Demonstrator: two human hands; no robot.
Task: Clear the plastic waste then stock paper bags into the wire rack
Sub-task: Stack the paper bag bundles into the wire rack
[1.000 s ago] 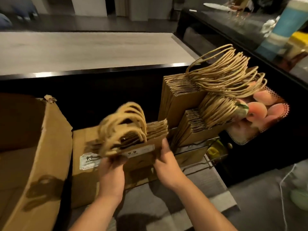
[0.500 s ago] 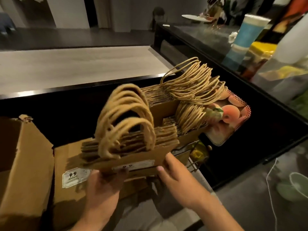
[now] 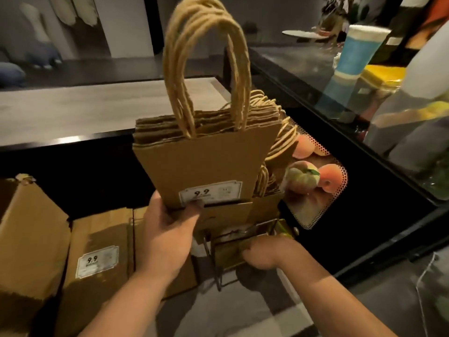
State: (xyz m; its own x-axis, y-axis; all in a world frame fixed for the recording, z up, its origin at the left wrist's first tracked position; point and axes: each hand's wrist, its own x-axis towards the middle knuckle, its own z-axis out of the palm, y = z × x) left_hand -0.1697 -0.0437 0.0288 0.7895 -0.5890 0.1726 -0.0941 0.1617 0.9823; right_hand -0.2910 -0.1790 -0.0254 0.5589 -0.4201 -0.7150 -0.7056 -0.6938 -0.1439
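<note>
The left hand (image 3: 167, 229) pinches a bundle of paper bags (image 3: 206, 154) by its base, now raised upright over the wire rack (image 3: 243, 235) (half a second ago it lay tilted, lower). The right hand (image 3: 261, 254) has dropped to grip the rack's front, suggesting insertion comes next.

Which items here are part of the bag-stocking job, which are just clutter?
Job:
- bag bundle, gripped by left hand
- wire rack, right hand at its front
- bags already racked

Clutter:
- blue cup
- peach picture
- cardboard box
</note>
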